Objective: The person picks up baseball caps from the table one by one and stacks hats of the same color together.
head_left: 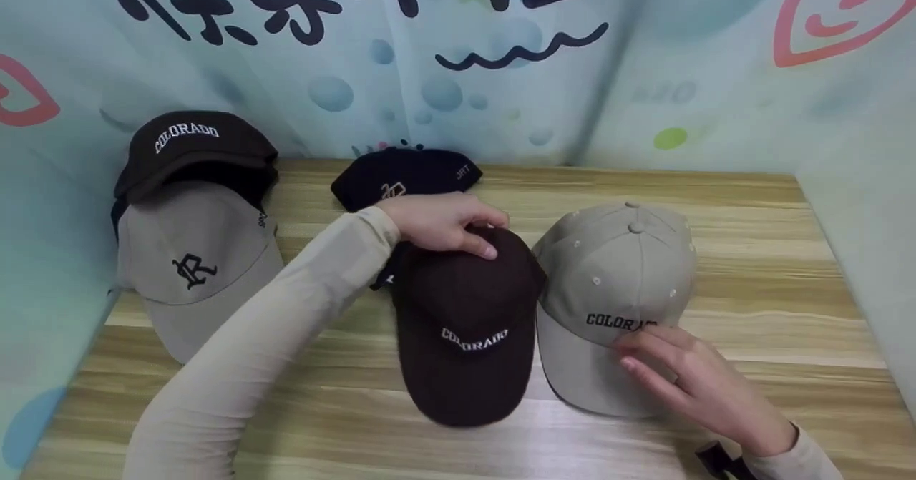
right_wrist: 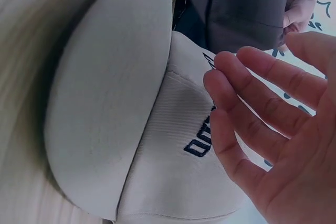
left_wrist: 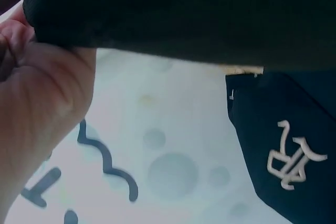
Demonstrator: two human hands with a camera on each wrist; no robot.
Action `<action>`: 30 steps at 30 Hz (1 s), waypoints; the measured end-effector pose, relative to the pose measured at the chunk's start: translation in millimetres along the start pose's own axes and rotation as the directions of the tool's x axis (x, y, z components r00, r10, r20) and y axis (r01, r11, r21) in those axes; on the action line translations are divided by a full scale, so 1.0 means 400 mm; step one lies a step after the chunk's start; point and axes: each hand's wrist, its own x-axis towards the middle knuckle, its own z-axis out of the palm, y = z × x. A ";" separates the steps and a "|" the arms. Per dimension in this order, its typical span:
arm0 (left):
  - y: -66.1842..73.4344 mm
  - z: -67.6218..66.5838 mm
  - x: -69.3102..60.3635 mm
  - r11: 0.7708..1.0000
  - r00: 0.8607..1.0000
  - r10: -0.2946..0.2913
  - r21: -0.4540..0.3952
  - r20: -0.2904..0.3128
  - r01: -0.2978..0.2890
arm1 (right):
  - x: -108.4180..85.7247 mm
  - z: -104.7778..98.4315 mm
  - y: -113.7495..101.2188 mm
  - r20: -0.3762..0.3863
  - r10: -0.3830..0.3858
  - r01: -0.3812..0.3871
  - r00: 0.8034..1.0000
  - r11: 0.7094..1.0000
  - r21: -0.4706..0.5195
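A dark brown baseball cap (head_left: pixel 469 308) with white COLORADO lettering faces forward in the middle of the head view. My left hand (head_left: pixel 447 224) grips it at the back of the crown, thumb on top; its fingertips are hidden behind the cap. To the right sits a beige baseball cap (head_left: pixel 619 272) with dark COLORADO lettering. Over its front and brim hovers my right hand (head_left: pixel 676 376), fingers loosely bent and holding nothing. In the right wrist view those fingers (right_wrist: pixel 257 103) overlap the lettering; whether they touch it I cannot tell.
Behind the left wrist lies a navy cap (head_left: pixel 408 172) with an emblem. At the left, a grey cap (head_left: pixel 200 251) with a black R overlaps a dark COLORADO cap (head_left: pixel 193 140). A printed curtain (head_left: pixel 501 94) backs the wooden table (head_left: pixel 773 308). A black object (head_left: pixel 719 458) is by the right wrist.
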 end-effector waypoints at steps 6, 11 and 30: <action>-0.007 0.004 0.056 0.998 0.993 -0.066 -0.018 0.101 0.068 | 0.007 0.011 0.000 0.008 -0.032 0.032 0.999 0.999 0.002; -0.023 0.007 0.090 0.995 0.991 -0.092 -0.024 0.097 0.094 | 0.011 0.021 -0.004 0.040 -0.048 0.048 0.998 0.999 -0.012; -0.016 0.025 0.185 0.995 0.999 -0.020 -0.092 0.045 0.024 | 0.060 0.080 -0.045 0.119 -0.121 0.116 0.986 0.992 0.046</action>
